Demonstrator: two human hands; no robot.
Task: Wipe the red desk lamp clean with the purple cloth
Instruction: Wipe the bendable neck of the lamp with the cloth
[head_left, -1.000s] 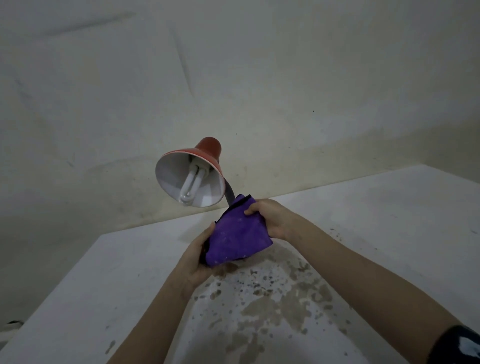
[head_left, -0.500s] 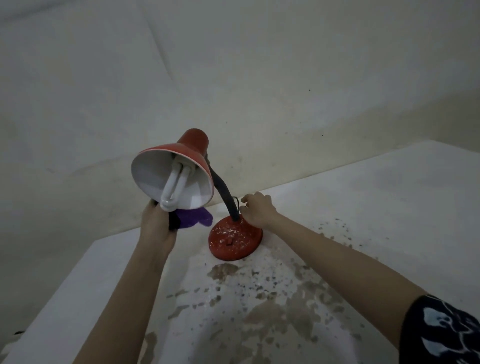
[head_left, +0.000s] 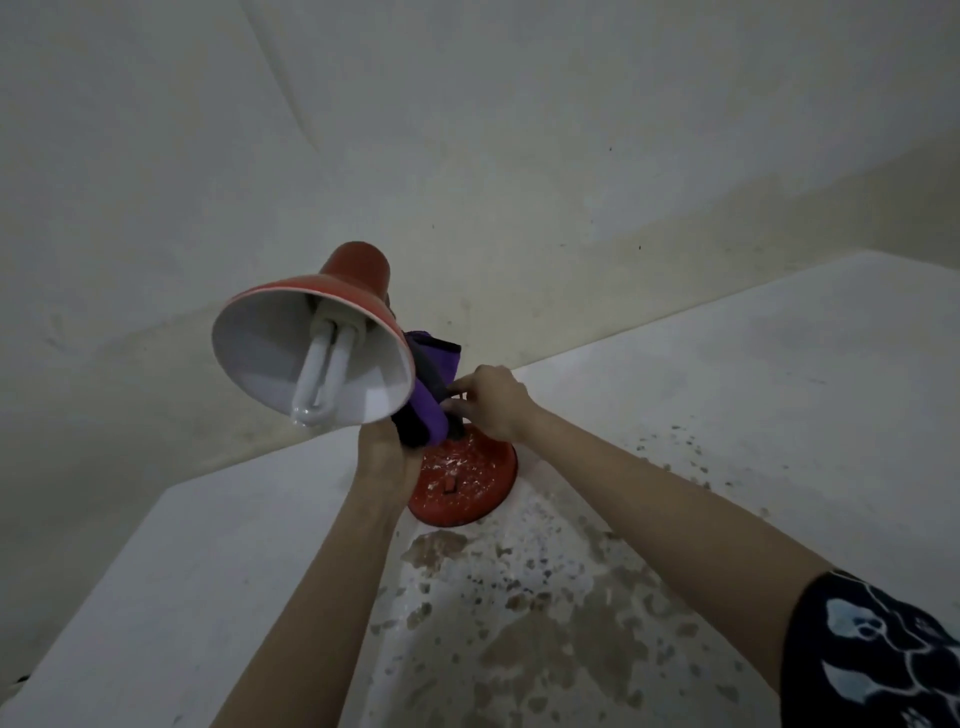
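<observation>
Obs.: red desk lamp (head_left: 363, 267) stands at the far middle of the white table (head_left: 779, 395), shade tipped toward the viewer so that the bulb (head_left: 323, 373) shows.

The lamp's base (head_left: 467, 486) is flecked with pale specks. The table surface near it is stained brown.

The purple cloth (head_left: 428, 402) is bunched just right of the shade rim, above the base, where the lamp's neck should run. The neck itself is hidden behind cloth and shade.

Left hand (head_left: 382, 454): comes up from below, fingers closed round the cloth's lower end, gripping it.

Right hand (head_left: 491, 400): fingers curled, tips at the cloth's right edge. Whether they pinch the cloth or the neck behind it, I cannot tell.

Step, as I judge it: wiping the neck, cloth wrapped about it. The speckled base looks not yet cleaned.

Next move calls for: sliding the cloth along the neck while one hand steadies the lamp, then working down onto the base. Risk: a top-heavy shade could tip the lamp if pulled sideways.
</observation>
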